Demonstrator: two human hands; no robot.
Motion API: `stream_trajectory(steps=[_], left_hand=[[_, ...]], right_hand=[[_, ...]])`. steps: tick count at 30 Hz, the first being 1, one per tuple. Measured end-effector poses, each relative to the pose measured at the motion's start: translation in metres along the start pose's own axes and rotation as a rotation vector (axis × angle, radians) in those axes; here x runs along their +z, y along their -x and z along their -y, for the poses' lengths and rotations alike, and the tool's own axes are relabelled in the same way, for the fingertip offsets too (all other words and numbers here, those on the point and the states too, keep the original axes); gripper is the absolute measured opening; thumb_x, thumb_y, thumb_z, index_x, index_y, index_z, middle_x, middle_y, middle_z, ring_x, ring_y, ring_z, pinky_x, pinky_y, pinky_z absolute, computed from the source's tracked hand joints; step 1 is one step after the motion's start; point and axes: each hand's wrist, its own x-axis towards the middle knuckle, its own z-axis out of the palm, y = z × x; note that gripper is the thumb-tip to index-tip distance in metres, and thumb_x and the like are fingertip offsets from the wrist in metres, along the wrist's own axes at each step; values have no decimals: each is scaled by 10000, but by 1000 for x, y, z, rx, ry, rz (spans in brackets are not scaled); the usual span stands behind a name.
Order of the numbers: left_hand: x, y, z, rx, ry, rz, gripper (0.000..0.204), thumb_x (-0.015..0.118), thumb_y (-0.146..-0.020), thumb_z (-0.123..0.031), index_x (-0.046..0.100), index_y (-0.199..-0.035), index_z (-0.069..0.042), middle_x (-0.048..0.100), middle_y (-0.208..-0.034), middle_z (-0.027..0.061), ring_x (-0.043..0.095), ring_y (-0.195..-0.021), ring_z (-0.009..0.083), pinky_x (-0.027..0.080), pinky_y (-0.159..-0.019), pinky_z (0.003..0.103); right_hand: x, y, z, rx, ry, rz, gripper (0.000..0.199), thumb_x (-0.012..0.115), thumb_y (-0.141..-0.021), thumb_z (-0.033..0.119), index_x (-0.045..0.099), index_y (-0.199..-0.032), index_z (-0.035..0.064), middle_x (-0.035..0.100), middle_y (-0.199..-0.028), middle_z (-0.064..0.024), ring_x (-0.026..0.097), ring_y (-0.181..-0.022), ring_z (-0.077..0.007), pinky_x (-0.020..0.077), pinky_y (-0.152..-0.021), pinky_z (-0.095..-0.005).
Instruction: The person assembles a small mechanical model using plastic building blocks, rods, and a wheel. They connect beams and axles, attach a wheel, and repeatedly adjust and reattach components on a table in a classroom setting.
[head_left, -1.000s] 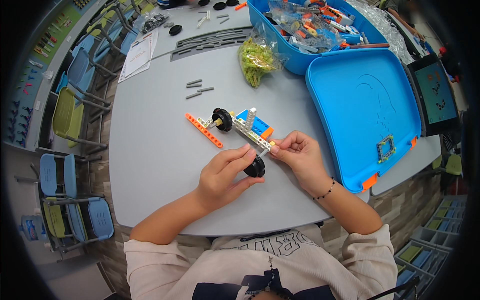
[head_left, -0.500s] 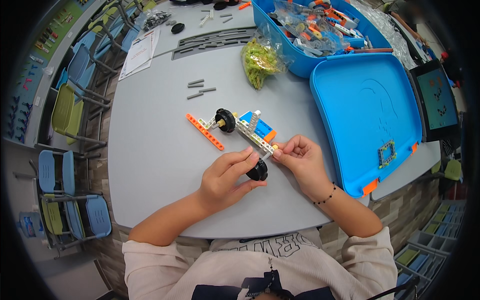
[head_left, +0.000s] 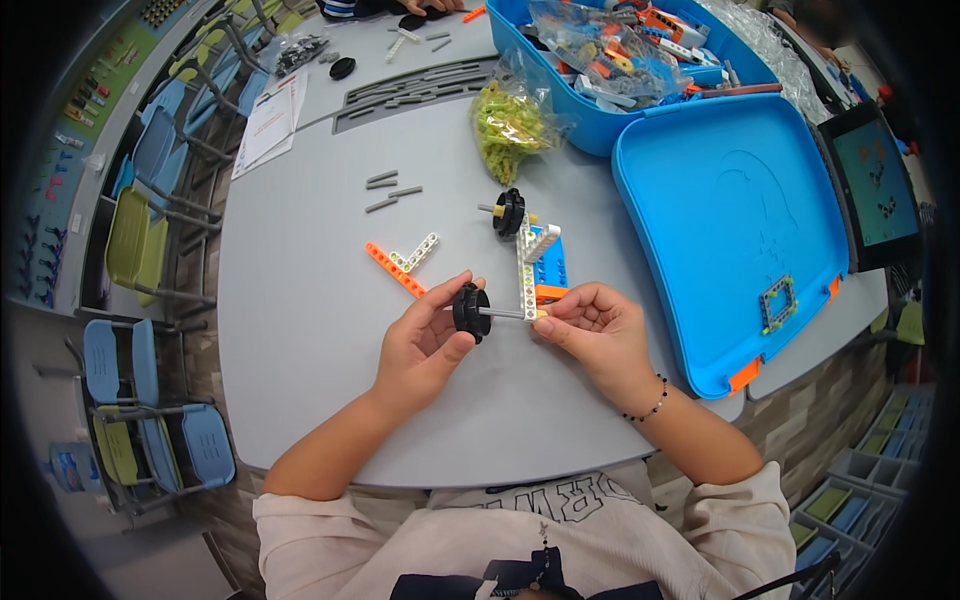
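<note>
My left hand (head_left: 420, 345) pinches a small black wheel (head_left: 471, 312), thumb and fingers (head_left: 452, 292) clamped around its rim. The wheel sits on a thin grey axle (head_left: 503, 314) that runs across to my right hand (head_left: 592, 335). My right fingers (head_left: 556, 313) are closed on the lower end of a small brick model (head_left: 538, 270), where the axle enters it. The model is a white holed beam standing on end, with a blue block and an orange piece fixed to its far side. I hold it just above the grey surface (head_left: 300, 340), roughly at its middle, close to my body.

Taking the model as the landmark: just beyond it a second black wheel (head_left: 509, 212) on its own axle lies on the surface. To its left, near my left hand, an orange beam (head_left: 392, 269) and a short white beam (head_left: 415, 252) lie touching, forming an angle. Farther left and beyond, a few loose grey pins (head_left: 390, 190) lie scattered. Straight beyond the model sits a clear bag of green parts (head_left: 512, 125), leaning by a blue storage box (head_left: 560, 120) filled with bagged pieces. To the model's right lies the box's blue lid (head_left: 730, 220), open side up, with a small square frame (head_left: 778, 301) of grey bricks inside. Past the lid, a tablet (head_left: 872, 185) with a lit screen rests at the surface edge.
</note>
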Motion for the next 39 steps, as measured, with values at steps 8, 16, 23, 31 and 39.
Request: stream_trajectory(steps=[8,16,23,31,39], left_hand=[[-6,-4,-3,-19,74,68,618,580,-926,-233,286,-1407,20,401,-1399,174,509,-1166,206,410,-989,346],[-10,-2,-4,-21,78,123,631,609,-905,-218,302,-1406,9,403,-1397,147,491,-1178,195,406,-988,341],[-11,-2,-5,133,-256,106,642,686,-833,-140,368,-1369,12,436,-1372,162,524,-1149,209,436,-968,332],[-4,-6,-7,389,-554,39,594,794,-663,-8,544,-1202,-32,548,-1272,181,592,-1073,247,482,-896,315],[2,-12,-10,455,-543,48,581,792,-642,23,565,-1174,-41,582,-1232,175,616,-1035,262,498,-867,313]], right_hand=[[0,1,1,3,71,27,181,689,-813,2,639,-980,-47,662,-998,-111,640,-873,-117,536,-786,-231],[0,0,1,-29,153,24,124,697,-811,18,666,-915,-42,669,-912,-87,642,-835,-108,531,-758,-221],[-1,-1,2,41,122,9,123,701,-805,11,639,-903,-31,665,-890,-76,646,-817,-107,533,-736,-217],[-3,-5,1,53,4,-40,157,703,-800,-2,566,-877,8,649,-887,-76,643,-820,-101,532,-729,-215],[-5,-8,9,149,-98,-37,169,693,-805,-8,549,-892,8,646,-908,-92,640,-842,-110,535,-757,-218]])
